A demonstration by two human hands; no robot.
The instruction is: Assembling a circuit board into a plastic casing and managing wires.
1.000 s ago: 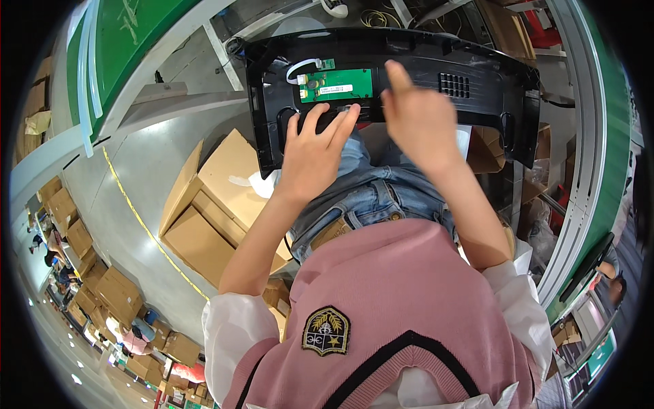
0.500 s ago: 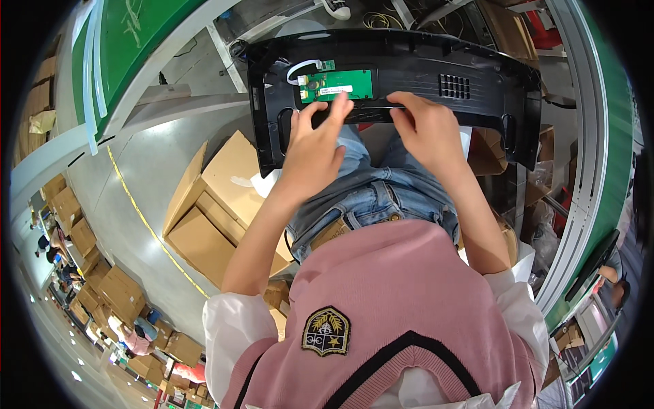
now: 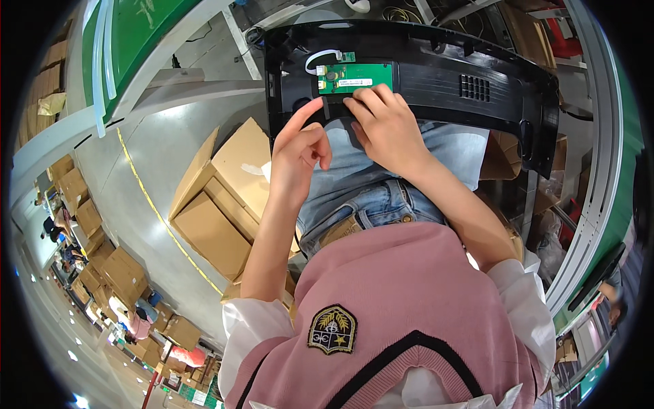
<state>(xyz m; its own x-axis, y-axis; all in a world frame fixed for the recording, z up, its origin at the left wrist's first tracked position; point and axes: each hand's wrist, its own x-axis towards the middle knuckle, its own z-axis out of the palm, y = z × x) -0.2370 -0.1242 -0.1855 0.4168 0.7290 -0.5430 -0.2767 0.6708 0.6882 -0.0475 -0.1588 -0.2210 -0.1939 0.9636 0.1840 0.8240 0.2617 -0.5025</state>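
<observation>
A long black plastic panel (image 3: 436, 102) lies across my lap, its inner side up. Mounted in its left half is a green circuit board (image 3: 375, 73). A white cable (image 3: 313, 60) loops from it to a smaller green board (image 3: 348, 56). My left hand (image 3: 298, 151) is at the panel's near left edge, index finger stretched toward the panel and the other fingers bent, holding nothing. Just below the circuit board, my right hand (image 3: 385, 128) has its bent fingertips at the panel's near edge, thumb apart from them; nothing shows between them.
An opened cardboard box (image 3: 216, 228) stands on the floor to my left. Metal frame rails rise on both sides, beside a green surface (image 3: 153, 31) at the upper left. Stacked cartons (image 3: 117, 273) and people are farther left. A brown box (image 3: 501, 153) sits under the panel's right end.
My left hand has drawn back from the circuit board, its index finger now stretched out. My right hand has moved left along the near edge. The panel appears slightly farther right in view.
</observation>
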